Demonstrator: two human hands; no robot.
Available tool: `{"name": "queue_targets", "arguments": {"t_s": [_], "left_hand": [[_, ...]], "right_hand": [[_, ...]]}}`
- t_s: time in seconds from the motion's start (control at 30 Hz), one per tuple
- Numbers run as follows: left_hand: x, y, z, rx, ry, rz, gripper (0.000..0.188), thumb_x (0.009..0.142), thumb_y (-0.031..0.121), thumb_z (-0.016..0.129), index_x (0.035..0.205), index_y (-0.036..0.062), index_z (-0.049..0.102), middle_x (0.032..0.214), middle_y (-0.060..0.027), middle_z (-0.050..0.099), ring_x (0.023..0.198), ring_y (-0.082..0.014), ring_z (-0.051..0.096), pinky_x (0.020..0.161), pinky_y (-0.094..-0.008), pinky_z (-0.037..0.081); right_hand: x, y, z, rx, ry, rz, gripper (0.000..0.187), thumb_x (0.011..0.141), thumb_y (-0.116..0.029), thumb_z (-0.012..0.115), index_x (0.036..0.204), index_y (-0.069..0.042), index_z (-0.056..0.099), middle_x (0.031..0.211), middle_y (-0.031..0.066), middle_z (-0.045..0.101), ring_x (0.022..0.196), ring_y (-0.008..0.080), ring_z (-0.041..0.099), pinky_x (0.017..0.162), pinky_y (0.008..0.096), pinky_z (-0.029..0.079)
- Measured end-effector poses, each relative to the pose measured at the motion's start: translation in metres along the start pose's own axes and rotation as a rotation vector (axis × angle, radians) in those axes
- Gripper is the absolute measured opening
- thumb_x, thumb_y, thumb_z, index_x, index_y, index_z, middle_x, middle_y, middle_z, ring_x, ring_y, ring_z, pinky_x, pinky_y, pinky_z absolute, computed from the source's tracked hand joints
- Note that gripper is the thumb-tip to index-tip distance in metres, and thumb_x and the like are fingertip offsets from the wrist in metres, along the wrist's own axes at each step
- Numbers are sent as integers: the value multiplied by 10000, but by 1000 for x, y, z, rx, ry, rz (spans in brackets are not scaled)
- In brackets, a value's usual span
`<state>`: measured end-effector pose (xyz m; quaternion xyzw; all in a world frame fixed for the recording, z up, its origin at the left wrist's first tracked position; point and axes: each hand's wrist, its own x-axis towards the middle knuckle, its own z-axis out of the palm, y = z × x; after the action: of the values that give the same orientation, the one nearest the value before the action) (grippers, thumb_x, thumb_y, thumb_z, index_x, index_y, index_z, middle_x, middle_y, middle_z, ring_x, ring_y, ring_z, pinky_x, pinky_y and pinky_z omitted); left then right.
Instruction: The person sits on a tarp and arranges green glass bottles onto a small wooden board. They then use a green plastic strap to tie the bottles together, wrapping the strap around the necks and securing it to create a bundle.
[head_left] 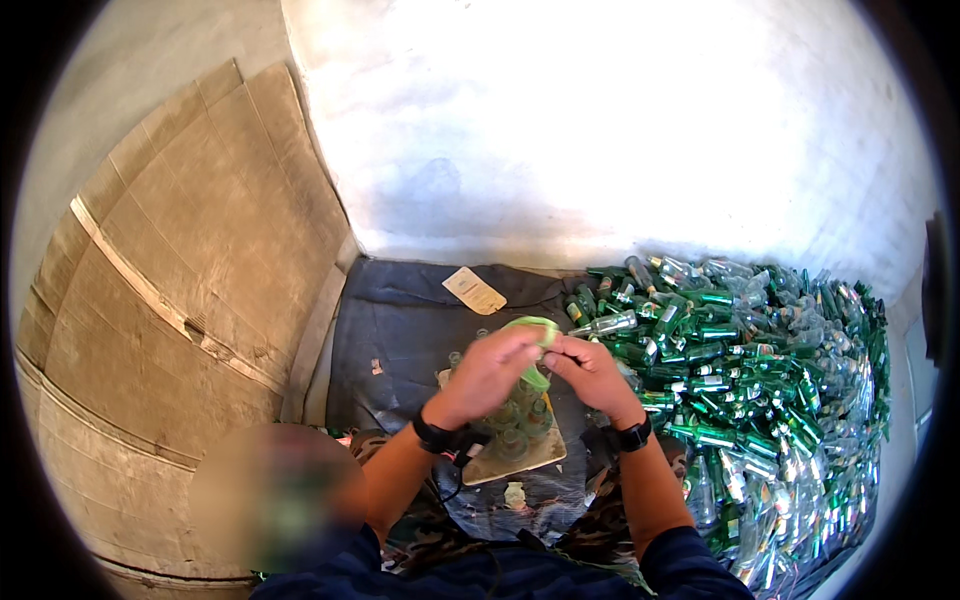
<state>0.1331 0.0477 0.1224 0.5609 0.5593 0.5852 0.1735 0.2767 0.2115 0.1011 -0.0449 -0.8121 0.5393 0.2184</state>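
Observation:
A light green plastic strip or band loops up between my hands, above a cluster of upright glass bottles. My left hand is closed on its left side. My right hand pinches it from the right, thumb and fingers together, and the two hands nearly touch. Beneath them the greenish bottles stand close together on a pale flat board. My hands and wrists cover part of the cluster, so its far side is mostly hidden.
Many green and clear bottles lie heaped on the right. A dark sheet covers the floor; a beige paper label lies on it. Large cardboard sheets lean at left, and a white wall rises behind. A blurred patch hides the lower left.

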Motion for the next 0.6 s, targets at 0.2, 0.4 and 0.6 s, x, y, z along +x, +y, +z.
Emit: {"name": "queue_targets", "arguments": {"t_s": [0.2,0.4,0.6], "left_hand": [[-3,10,20,396,173,269,223,1015,96,569,1209,61,675,1184,-162,664,1037,-376,677,887,-418,548],[-3,1,12,491,27,94,119,973,164,667,1055,84,699,959,-139,699,839,-358,682,712,-426,544],[-2,-7,-10,600,72,180,140,938,198,727,967,63,711,832,-134,686,736,-355,668,648,-418,533]], "right_hand": [[-3,-15,18,148,34,12,191,1003,-150,680,1110,7,708,859,71,691,765,87,572,694,287,485],[-6,-9,14,-218,76,-17,175,967,-140,709,922,28,701,753,-4,626,694,56,504,604,266,421],[-12,7,-46,-29,80,217,153,955,-121,725,863,-4,690,763,-35,594,736,71,541,676,255,437]]}}
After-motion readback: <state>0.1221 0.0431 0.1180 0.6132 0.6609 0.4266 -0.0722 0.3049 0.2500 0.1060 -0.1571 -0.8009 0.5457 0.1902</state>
